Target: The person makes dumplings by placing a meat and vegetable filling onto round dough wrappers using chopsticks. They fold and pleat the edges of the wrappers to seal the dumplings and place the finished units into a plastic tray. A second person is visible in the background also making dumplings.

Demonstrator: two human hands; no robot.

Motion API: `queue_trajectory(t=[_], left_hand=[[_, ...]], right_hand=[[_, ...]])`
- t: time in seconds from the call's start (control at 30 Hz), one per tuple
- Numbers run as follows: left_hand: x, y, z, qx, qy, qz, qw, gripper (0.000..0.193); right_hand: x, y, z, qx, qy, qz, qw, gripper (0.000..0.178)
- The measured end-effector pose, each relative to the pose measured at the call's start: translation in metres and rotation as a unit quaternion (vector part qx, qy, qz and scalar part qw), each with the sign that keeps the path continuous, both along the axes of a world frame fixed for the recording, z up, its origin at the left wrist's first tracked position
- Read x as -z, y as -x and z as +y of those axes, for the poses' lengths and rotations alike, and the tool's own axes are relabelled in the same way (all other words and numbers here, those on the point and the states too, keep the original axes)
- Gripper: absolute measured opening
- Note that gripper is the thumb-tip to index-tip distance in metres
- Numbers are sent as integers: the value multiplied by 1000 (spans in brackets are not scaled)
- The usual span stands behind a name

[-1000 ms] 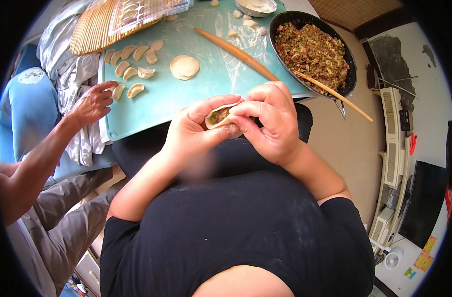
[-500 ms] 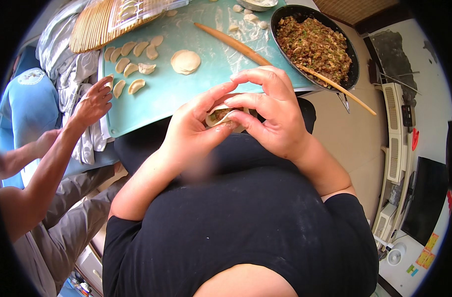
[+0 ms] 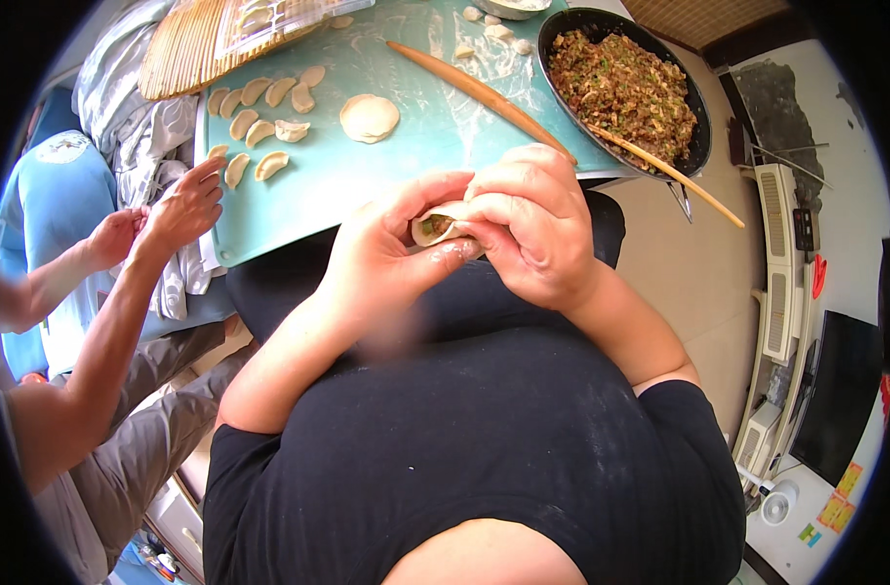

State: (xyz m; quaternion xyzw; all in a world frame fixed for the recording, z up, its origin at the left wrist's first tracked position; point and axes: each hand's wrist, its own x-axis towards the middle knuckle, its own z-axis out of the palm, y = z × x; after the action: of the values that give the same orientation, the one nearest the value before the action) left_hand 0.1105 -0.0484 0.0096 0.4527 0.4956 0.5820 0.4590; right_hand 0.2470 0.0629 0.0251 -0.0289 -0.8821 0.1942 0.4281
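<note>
The right hand [image 3: 534, 232] is now pinching the pale, curved, filled dough wrapper [image 3: 445, 212] at three o'clock — narrowing its opening — while the left hand [image 3: 381, 244] is clasping nine o'clock.

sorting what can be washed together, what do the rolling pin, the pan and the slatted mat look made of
Rolling pin: probably smooth wood, from its brown colour and tapered shape. Pan: perhaps dark-coated metal, judging by its thin black rim. Slatted mat: bamboo or reed, matte-looking, given the thin straw-coloured strips side by side; which is unclear.
</note>
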Motion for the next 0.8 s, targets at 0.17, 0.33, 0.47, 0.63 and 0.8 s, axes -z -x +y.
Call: queue_trajectory(t=[0.17, 0.33, 0.47, 0.63, 0.8], left_hand=[[4, 3, -4, -34, 68, 22, 997, 38], [0, 4, -4, -18, 67, -12, 998, 40], [11, 3, -2, -17, 39, 11, 999, 39], [7, 4, -3, -13, 62, -53, 997, 41], [1, 4, -3, -38, 63, -214, 974, 41]], right_hand=[[3, -1, 3, -19, 16, -17, 1000, 23], [0, -2, 3, -8, 62, -26, 998, 21], [3, -1, 2, 7, 30, -35, 999, 20], [3, 0, 4, 12, 71, -13, 997, 10], [9, -15, -2, 54, 426, -113, 896, 19]])
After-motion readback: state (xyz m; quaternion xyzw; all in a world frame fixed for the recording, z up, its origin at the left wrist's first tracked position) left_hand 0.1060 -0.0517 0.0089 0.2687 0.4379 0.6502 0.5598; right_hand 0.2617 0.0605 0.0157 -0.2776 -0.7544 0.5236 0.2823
